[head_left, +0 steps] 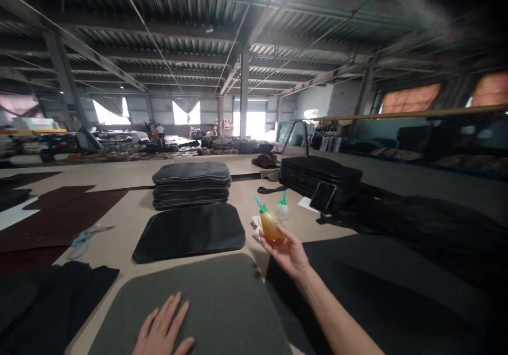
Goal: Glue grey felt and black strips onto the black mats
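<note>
In right hand point(289, 253), firmly gripped — amber bottle point(271, 224), left hand point(163, 327) spread on dark panel point(222, 302)

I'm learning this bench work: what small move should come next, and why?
Probably lower the amber bottle toward the nearest grey panel: the right hand holds it raised, its green nozzle pointing up, while the left hand lies spread on that panel.

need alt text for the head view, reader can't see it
A person's right hand holds a clear plastic bottle of amber liquid with a green nozzle; the left hand rests on a dark grey, round-cornered sheet. Beyond are a black round-cornered sheet and a stack of dark sheets.
</note>
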A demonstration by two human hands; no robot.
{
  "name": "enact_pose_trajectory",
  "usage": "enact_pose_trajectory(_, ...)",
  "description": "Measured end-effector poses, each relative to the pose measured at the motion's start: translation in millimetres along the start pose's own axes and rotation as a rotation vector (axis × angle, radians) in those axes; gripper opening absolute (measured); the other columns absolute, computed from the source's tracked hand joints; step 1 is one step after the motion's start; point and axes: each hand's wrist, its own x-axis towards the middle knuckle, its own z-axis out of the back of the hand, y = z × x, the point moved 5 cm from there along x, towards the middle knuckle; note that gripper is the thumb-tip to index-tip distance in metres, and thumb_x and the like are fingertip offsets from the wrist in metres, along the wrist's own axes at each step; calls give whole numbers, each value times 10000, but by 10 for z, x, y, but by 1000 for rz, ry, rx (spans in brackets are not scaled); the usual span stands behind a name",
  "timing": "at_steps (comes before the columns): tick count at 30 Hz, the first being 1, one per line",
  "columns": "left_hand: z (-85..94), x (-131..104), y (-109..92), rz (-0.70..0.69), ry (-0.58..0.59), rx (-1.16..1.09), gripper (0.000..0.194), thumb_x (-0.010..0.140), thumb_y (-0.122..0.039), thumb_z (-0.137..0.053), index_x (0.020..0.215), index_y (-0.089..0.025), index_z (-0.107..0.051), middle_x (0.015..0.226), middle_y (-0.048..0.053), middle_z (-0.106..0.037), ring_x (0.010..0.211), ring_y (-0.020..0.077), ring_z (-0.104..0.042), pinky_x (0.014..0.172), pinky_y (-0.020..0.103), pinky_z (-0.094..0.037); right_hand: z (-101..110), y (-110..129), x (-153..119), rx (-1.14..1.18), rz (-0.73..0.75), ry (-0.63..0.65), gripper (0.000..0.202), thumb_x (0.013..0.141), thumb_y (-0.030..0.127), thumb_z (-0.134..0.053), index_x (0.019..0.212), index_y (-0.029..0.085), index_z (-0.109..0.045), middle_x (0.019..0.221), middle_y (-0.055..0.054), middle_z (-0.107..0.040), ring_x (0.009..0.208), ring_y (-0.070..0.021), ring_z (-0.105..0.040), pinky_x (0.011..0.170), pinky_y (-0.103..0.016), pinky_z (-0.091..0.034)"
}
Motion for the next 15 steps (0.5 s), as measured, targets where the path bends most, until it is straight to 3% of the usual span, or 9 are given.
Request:
enact_pose_trajectory(3,164,-64,-97,-5,-67,-27,586,984,-626,-393,1505,-362,-443,1599,39,-402,1439,295,-456,1147,495,-419,-404,92,-243,182,-121,186,497,888,578,-605,1259,255,-533,1210,-104,-683,976,-258,-717,723,-358,-581)
enact_pose_trajectory(7,391,-157,-230,4,-68,-98,575,1010,-579,-380,1516,-314,-446,1625,83,-380,1485,289,-381,1185,532,-349,-1067,138,-526,-137,-68,317,631,752,489,-764,1280,244,-520,1068,-55,-693,757,-203,-661,535,-264,-462)
enact_pose_trajectory(11,529,-240,-330,46,-61,-190,621,1002,-606,-361,1513,-265,-444,1594,138,-422,1496,302,-347,1211,571,-271,-1772,27,-840,-276,-63,539,631,729,454,-800,1245,234,-509,1102,-61,-690,942,-239,-661,691,-305,-527)
enact_pose_trajectory(15,446,-344,-454,46,-59,-296,689,974,-676,-326,1535,-284,-398,1557,124,-471,1429,318,-427,1202,569,-282,-2313,-114,-1169,-272,-103,778,648,785,480,-771,1308,257,-460,1153,-50,-681,1044,-244,-665,894,-361,-525)
